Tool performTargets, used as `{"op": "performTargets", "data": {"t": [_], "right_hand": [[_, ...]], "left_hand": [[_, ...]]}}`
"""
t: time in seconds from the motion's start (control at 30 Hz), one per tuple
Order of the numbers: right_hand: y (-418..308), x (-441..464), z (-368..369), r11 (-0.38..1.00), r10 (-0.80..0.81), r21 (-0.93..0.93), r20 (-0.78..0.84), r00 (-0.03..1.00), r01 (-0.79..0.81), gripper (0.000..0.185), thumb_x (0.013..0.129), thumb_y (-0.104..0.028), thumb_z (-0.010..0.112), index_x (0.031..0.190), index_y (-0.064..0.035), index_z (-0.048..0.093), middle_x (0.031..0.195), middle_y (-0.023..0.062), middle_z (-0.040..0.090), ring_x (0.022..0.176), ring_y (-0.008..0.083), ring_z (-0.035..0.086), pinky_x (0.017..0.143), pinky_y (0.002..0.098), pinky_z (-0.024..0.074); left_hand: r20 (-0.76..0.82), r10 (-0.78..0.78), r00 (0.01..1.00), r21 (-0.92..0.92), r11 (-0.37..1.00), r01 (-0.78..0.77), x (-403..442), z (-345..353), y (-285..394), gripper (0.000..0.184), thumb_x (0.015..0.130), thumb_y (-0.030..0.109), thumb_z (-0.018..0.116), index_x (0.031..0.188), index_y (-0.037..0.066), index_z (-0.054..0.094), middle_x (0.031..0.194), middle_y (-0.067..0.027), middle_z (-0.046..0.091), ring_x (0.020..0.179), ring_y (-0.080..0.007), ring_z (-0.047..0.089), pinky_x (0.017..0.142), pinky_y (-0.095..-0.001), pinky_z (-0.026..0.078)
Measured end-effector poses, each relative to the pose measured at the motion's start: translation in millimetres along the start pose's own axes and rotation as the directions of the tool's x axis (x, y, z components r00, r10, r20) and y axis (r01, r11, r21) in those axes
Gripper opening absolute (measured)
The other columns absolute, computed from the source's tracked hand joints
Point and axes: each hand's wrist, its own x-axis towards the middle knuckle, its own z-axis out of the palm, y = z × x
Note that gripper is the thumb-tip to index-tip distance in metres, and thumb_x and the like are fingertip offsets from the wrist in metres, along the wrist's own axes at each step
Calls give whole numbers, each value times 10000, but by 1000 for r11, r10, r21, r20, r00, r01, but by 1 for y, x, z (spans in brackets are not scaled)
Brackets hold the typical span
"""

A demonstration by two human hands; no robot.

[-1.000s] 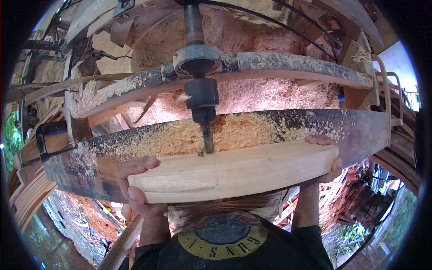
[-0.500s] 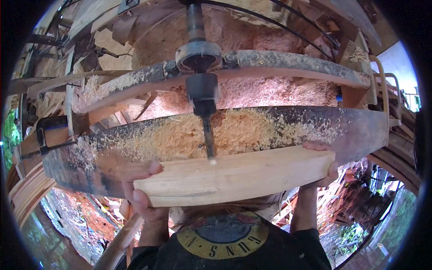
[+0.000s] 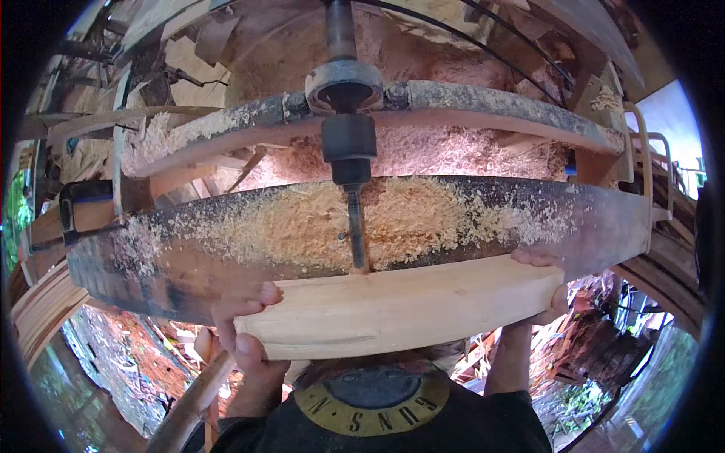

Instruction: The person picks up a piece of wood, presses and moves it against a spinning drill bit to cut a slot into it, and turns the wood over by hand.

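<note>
A pale wooden plank [image 3: 400, 309] lies along the near edge of a dark bench top [image 3: 604, 219], held at both ends. My left hand [image 3: 249, 321] grips its left end, fingers over the top and thumb on the near side. At the right end, my right hand [image 3: 547, 283] is closed around the plank, fingertips on top and the rest partly hidden behind it. A drill bit [image 3: 356, 226] hangs upright in a dark chuck [image 3: 349, 143]. Its tip meets the plank's far edge near the middle, where a small dark notch shows.
Wood shavings [image 3: 302, 226] are heaped on the bench around the bit. A dust-covered bar [image 3: 498, 106] crosses behind the chuck. A clamp [image 3: 83, 208] is at the left, and a bamboo-like pole [image 3: 189, 404] slants below my left hand.
The plank and both hands sit slightly lower and further right in view. The bit's tip, over the plank's top before, is now at its far edge, with a notch showing.
</note>
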Motion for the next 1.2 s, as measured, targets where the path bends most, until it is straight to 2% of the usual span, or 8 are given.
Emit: {"op": "performTargets", "data": {"t": [0.07,0.17,0.27,0.37,0.43,0.5,0.7,1.2], "right_hand": [[-5,2,-4,1000,3,-3,11,1000,-3,639,934,-550,458,1096,48,617,1023,256,663,1020,386,622,946,513,488],[-9,4,-15,998,14,57,32,999,-16,642,935,-547,460,1114,48,622,1037,252,666,1033,390,633,965,514,488],[-13,9,-28,995,19,97,50,999,-24,645,934,-547,459,1121,48,625,1041,248,666,1034,390,636,971,514,488],[-16,19,-40,995,23,93,57,998,-28,646,934,-547,458,1120,48,625,1040,247,666,1033,390,636,970,514,487],[-18,24,-45,997,18,79,61,998,-23,646,933,-548,457,1120,48,626,1039,246,667,1032,389,635,970,513,487],[-21,27,-50,998,24,64,65,998,-29,647,933,-548,457,1120,48,626,1038,245,667,1031,388,635,969,513,486],[-20,39,-60,998,35,57,61,998,-39,648,932,-549,454,1120,47,628,1035,243,667,1027,387,635,968,512,485],[-27,47,-71,998,40,43,57,998,-42,652,930,-551,449,1118,47,631,1028,237,667,1020,383,633,964,509,483]], "left_hand": [[48,60,997,87,994,-64,-2,2,-1,561,981,569,493,1139,31,491,1100,-189,588,1051,-302,592,986,-452,474],[-49,231,972,168,961,-220,0,10,-10,669,949,647,553,1202,32,480,1109,-166,542,1036,-288,566,959,-431,475],[-24,251,968,262,936,-236,-23,3,-21,740,913,658,616,1263,24,460,1098,-161,532,995,-264,551,918,-420,468],[35,195,980,102,975,-198,-56,-2,-41,837,819,586,784,1294,-30,474,1188,-207,511,1095,-281,561,928,-391,489],[74,225,972,93,968,-231,-46,11,-33,840,792,562,825,1274,-42,495,1174,-208,517,1059,-289,584,905,-398,515],[146,220,964,139,961,-240,-39,17,-27,817,789,559,830,1250,-38,515,1168,-214,524,1042,-292,594,900,-406,524],[192,271,943,156,940,-302,-31,32,-30,772,795,566,826,1200,-25,537,1126,-214,558,1026,-301,603,876,-407,534],[105,279,955,142,946,-292,-28,51,-29,783,753,597,843,1137,-32,580,1057,-203,605,979,-308,631,835,-408,534]]}}
